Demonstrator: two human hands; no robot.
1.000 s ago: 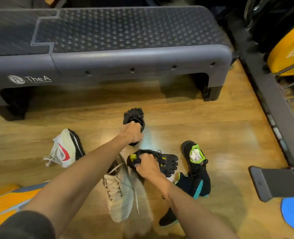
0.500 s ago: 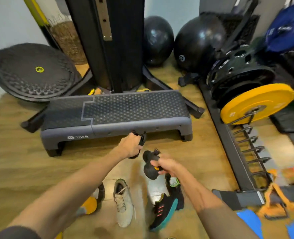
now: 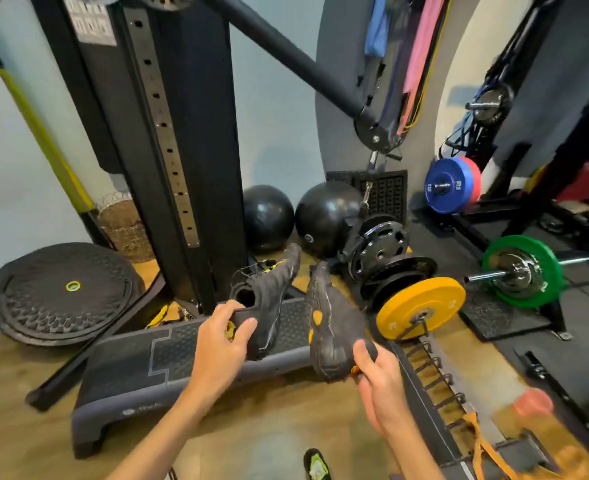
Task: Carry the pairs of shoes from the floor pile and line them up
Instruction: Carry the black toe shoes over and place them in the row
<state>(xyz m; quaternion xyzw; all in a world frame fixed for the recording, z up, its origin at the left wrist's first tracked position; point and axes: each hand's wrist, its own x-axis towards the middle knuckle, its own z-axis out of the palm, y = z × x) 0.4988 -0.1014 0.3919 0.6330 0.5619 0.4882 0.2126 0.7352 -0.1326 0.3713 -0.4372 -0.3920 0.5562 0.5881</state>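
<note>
My left hand (image 3: 222, 344) grips the heel of a black toe shoe (image 3: 269, 292), its opening facing me and its toes pointing up and away. My right hand (image 3: 379, 379) holds the matching black toe shoe (image 3: 331, 323) by the heel, sole turned toward me with orange spots on it. Both shoes hang in the air above the grey step platform (image 3: 140, 362). Only a sliver of the floor pile shows: a black and green shoe (image 3: 315, 465) at the bottom edge.
A black cable machine column (image 3: 168, 133) rises behind the platform. Two black balls (image 3: 269, 216) sit by the wall. A plate rack with a yellow plate (image 3: 421, 306) runs along the right. A round black balance trainer (image 3: 61, 292) lies at left.
Both hands have lifted the two black toe shoes off the floor to chest height. My head has risen, so the pile has dropped out of view and the gym wall has come in.
</note>
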